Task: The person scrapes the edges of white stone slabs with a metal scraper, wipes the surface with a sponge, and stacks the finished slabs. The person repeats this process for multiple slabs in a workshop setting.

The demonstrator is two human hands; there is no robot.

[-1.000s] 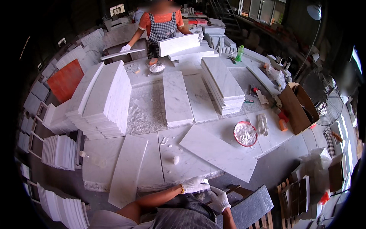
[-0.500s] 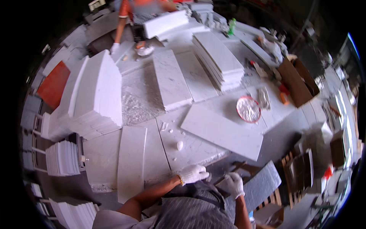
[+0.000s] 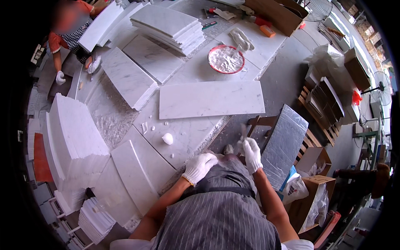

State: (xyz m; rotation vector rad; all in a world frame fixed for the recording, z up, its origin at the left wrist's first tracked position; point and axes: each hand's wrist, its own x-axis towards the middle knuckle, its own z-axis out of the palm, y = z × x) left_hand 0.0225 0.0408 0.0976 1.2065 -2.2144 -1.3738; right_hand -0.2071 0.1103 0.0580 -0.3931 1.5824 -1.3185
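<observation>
My right hand point(image 3: 251, 154), in a white knit glove, is closed round a thin grey blade-like tool point(image 3: 243, 132), whose outline is blurred. Against the front of my striped apron point(image 3: 221, 212) lies my left hand point(image 3: 201, 166), also gloved, with its fingers bent together; whatever it may hold is hidden. Beyond my hands, a white marble slab point(image 3: 212, 100) lies crosswise on the bench. A rounded white lump point(image 3: 167, 138) and several small bits sit left of that slab. Behind it stands a red-rimmed bowl point(image 3: 210, 62) of white paste, beside a pair of gloves point(image 3: 241, 39).
Stacked slabs stand at left point(image 3: 77, 133) and at the back point(image 3: 166, 25). A dark grey slab point(image 3: 285, 146) leans at my right, near pallets and cardboard boxes point(image 3: 308, 200). At the far left, a co-worker's gloved hand point(image 3: 60, 78) rests by slabs.
My view has swung to the right and downward. The right hand has risen a little, and the blade-like tool in it now shows. My left hand still rests at the apron.
</observation>
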